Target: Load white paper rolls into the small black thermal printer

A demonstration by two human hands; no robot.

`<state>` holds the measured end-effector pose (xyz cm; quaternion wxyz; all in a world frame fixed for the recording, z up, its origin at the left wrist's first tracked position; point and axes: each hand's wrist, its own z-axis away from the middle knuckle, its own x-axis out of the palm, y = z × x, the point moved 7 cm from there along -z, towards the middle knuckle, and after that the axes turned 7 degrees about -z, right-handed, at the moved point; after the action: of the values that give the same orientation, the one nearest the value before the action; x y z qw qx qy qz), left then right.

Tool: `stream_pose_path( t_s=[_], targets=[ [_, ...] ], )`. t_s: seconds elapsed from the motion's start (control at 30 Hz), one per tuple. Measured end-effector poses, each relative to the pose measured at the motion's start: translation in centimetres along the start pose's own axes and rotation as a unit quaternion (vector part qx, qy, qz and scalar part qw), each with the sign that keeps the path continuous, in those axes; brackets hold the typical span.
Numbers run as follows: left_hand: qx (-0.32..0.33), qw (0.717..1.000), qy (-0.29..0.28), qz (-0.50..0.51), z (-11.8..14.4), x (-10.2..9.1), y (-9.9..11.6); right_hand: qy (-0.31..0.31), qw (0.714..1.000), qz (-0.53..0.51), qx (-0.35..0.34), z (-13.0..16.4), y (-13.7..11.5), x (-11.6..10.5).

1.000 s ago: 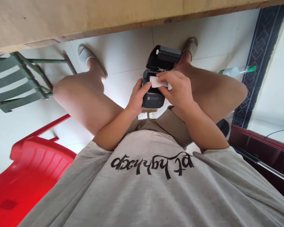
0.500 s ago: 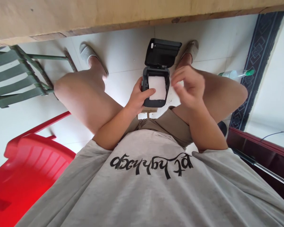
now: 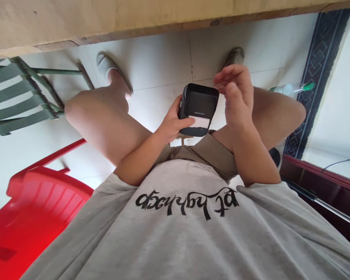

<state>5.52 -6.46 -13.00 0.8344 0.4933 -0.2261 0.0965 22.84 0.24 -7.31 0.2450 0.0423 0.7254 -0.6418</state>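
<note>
Only two bits of writing show: a small white brand line on the printer (image 3: pixel 198 110), too fine to read, and black script across the grey shirt (image 3: pixel 186 202), seen upside down and not legible as words. Near the middle of the frame, between the bare knees, the printer is a small black box with rounded corners, its lid shut flat, and a white strip of paper (image 3: pixel 200 122) shows along its lower edge. At its left side the left hand (image 3: pixel 172 123) grips it, thumb lying across the front near the paper and the other fingers wrapped behind. Just right of the printer the right hand (image 3: pixel 235 97) is raised, its fingers loosely spread and slightly curled, holding nothing; its fingertips are near the printer's upper right corner, and whether they touch it cannot be told. Along the top of the frame runs the wooden edge of a table (image 3: pixel 105 23), close above the hands. Bare white floor tile (image 3: pixel 157 66) lies between table and knees. At the left stands a green slatted chair (image 3: pixel 20 97), and a red plastic chair (image 3: pixel 35 210) fills the lower left. Right of the knee a clear bottle (image 3: pixel 291 88) with a green cap lies on the floor, beside a dark patterned border.
</note>
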Motion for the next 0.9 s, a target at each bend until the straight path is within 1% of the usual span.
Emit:
stream_pose_path(
  t_s=[0.07, 0.13, 0.2, 0.33, 0.4, 0.53, 0.63, 0.73, 0.8, 0.9],
  targets=[
    [0.012, 1.000, -0.007, -0.007, -0.4, -0.4, -0.3, -0.033, 0.999, -0.009, -0.034, 0.0, -0.9, 0.7],
    [0.017, 1.000, -0.005, -0.008, -0.6, -0.8, -0.5, -0.082, 0.994, 0.014, -0.067, 0.1, -1.8, 1.6],
    [0.018, 1.000, -0.003, -0.007, -0.7, -1.0, -0.3, -0.109, 0.989, 0.046, -0.087, 0.3, -2.3, 2.0],
    [0.011, 1.000, -0.002, -0.015, -0.4, -0.9, 0.0, -0.101, 0.989, 0.070, -0.086, 0.4, -2.2, 1.7],
    [0.007, 1.000, 0.000, -0.021, -0.3, -0.8, 0.1, -0.079, 0.992, 0.066, -0.074, 0.3, -1.8, 1.3],
    [0.006, 0.999, 0.004, -0.037, -0.1, -0.6, 0.2, -0.021, 0.998, 0.027, -0.047, 0.3, -1.2, 0.3],
    [0.008, 0.999, 0.000, -0.037, 0.1, -0.3, 0.3, -0.002, 0.999, 0.014, -0.031, 0.3, -1.1, 0.1],
    [0.009, 0.999, 0.002, -0.035, 0.3, -0.2, 0.4, -0.014, 1.000, 0.006, -0.021, 0.3, -1.4, 0.4],
    [0.009, 0.999, 0.010, -0.031, 0.3, -0.3, 0.5, -0.044, 0.999, 0.011, -0.020, 0.3, -1.8, 0.7],
    [0.010, 1.000, 0.017, -0.018, 0.3, -0.5, 0.6, -0.090, 0.995, 0.026, -0.039, 0.2, -2.4, 1.2]
  ],
)
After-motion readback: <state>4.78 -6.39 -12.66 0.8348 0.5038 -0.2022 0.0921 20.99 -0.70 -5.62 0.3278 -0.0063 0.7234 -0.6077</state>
